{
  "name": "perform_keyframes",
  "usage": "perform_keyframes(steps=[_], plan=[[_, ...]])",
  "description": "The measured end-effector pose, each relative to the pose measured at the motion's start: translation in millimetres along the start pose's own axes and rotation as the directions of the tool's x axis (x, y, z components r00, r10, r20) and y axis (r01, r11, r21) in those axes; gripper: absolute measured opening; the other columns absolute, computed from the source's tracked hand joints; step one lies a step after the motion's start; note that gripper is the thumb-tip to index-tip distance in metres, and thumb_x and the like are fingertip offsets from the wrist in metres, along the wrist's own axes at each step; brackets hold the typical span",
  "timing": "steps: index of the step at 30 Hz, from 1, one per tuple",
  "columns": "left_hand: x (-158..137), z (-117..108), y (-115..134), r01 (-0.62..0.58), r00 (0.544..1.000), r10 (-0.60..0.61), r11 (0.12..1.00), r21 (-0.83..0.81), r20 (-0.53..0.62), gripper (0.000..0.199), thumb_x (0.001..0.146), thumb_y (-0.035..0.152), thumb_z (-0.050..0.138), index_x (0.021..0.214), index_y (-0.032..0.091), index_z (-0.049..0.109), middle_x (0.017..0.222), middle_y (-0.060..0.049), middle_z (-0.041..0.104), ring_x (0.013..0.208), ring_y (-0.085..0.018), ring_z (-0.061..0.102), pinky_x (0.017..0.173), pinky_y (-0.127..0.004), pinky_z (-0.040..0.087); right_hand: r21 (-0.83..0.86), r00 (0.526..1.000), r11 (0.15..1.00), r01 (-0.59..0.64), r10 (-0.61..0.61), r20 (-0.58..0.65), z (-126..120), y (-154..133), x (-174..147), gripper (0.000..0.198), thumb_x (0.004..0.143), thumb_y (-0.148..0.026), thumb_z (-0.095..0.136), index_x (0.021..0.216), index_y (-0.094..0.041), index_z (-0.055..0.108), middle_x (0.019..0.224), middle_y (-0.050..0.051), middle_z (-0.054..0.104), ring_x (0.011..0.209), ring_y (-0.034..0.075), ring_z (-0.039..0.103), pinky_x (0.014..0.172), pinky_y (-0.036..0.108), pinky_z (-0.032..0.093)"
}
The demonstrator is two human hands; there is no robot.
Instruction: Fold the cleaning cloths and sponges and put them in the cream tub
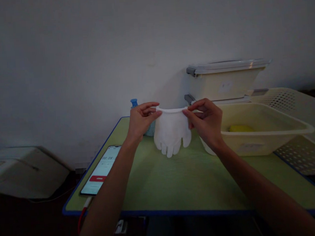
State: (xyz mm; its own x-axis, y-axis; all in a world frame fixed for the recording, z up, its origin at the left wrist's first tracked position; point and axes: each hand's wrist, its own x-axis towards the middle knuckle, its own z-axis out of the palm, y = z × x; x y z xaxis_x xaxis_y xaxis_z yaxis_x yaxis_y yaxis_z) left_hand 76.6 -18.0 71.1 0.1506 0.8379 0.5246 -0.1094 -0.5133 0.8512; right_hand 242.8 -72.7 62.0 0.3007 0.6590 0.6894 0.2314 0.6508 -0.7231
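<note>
A white glove hangs fingers-down between my two hands, above the green table. My left hand pinches one corner of its cuff between thumb and fingers. At the opposite corner, my right hand pinches the cuff in the same way, so the edge is drawn out between them. Behind the glove and my left hand stands a bottle with a blue top, mostly hidden.
A lit phone with a red cable lies at the table's left. On the right sits a cream basin with a yellow thing inside. Behind it are stacked lidded boxes and a perforated basket.
</note>
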Motion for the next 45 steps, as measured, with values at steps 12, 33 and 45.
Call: perform_keyframes(steps=[12,33,45], plan=[[-19.2,-2.2,39.5,-0.081,0.996,0.083,0.993,0.089,-0.028,0.021,0.057,0.023,0.073,0.073,0.013,0.065,0.066,0.001,0.064,0.039,-0.004,0.052,0.035,-0.014,0.036,-0.016,0.992,1.0,-0.005,0.007,0.126,-12.2,-41.0,3.7,0.017,0.07,-0.023,0.067,0.077,-0.021,0.051,0.07,-0.003,0.057,0.042,0.005,0.055,0.033,0.015,0.04],[-121.9,-7.3,-38.6,-0.189,0.887,-0.106,0.806,0.562,0.45,0.023,0.065,-0.001,0.051,0.071,0.017,0.063,0.077,-0.002,0.066,0.068,-0.013,0.06,0.059,-0.022,0.048,-0.509,0.672,0.674,0.536,0.024,0.74,-59.1,18.2,-101.3,0.018,0.074,-0.003,0.046,0.077,-0.017,0.059,0.077,0.007,0.064,0.072,0.019,0.059,0.061,0.031,0.05],[-112.3,-3.9,-3.5,-0.446,0.698,-0.125,0.695,0.564,0.705,0.022,0.08,0.009,0.045,0.091,0.015,0.064,0.099,-0.006,0.066,0.094,-0.016,0.059,0.087,-0.029,0.045,-0.408,0.613,0.716,0.567,-0.035,0.789,-68.4,-2.2,-93.4,0.022,0.078,-0.003,0.041,0.086,-0.015,0.058,0.081,0.008,0.063,0.075,0.018,0.058,0.067,0.028,0.048]])
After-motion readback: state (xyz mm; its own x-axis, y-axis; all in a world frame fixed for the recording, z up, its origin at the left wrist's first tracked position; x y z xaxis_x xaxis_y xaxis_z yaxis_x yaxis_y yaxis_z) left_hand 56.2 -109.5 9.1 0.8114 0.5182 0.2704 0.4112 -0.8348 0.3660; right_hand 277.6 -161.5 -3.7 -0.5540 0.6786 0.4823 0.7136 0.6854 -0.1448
